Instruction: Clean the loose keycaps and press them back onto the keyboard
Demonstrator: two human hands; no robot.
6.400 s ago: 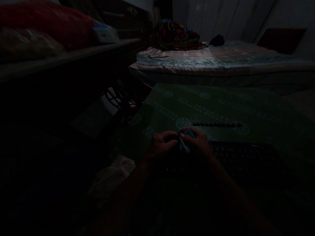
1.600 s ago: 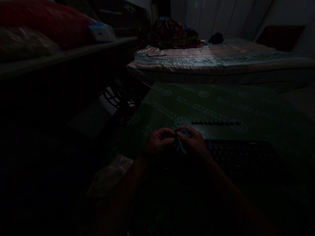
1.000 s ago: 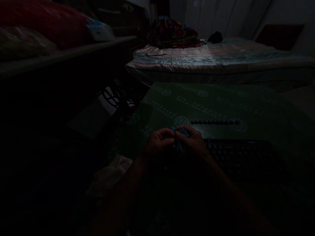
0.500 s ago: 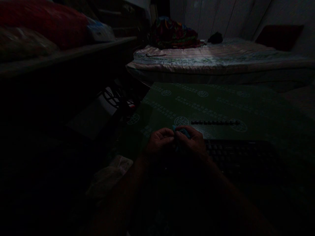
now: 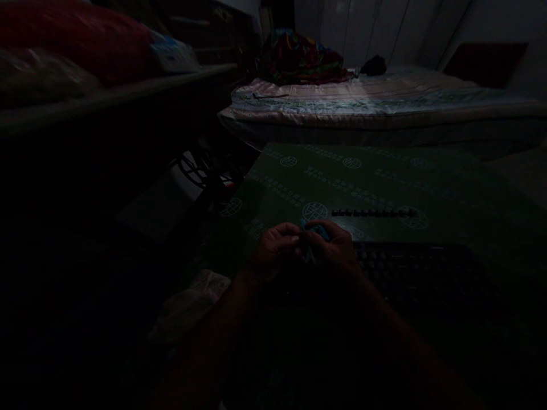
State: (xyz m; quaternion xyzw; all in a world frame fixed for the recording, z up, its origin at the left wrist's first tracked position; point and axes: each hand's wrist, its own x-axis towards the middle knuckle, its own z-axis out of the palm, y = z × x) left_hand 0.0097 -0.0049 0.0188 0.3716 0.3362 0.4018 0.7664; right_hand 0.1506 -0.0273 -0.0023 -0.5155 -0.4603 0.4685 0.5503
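Note:
In dim light my right hand (image 5: 335, 245) is closed on a crumpled blue cloth (image 5: 321, 230), part of which sticks up between the fingers. My left hand (image 5: 276, 247) meets it at the fingertips in a pinch; whatever sits between those fingers is too dark to make out. Below and to the right of both hands lies a black keyboard (image 5: 419, 265), its left part hidden by my hands and the shadow. Beyond it, small dark pieces that look like keycaps (image 5: 374, 213) form a straight row on the green board (image 5: 273, 176).
A pale crumpled cloth or bag (image 5: 196, 296) lies left of my left forearm. Behind the board stands a bed (image 5: 363, 105) with a patterned blanket (image 5: 299, 57). At the left, a shelf (image 5: 141, 88) carries a red bag (image 5: 85, 40); below is a dark spoked wheel (image 5: 190, 171).
My hands stay in nearly the same place. The blue cloth has shifted slightly between my fingers, and more of it shows hanging below them.

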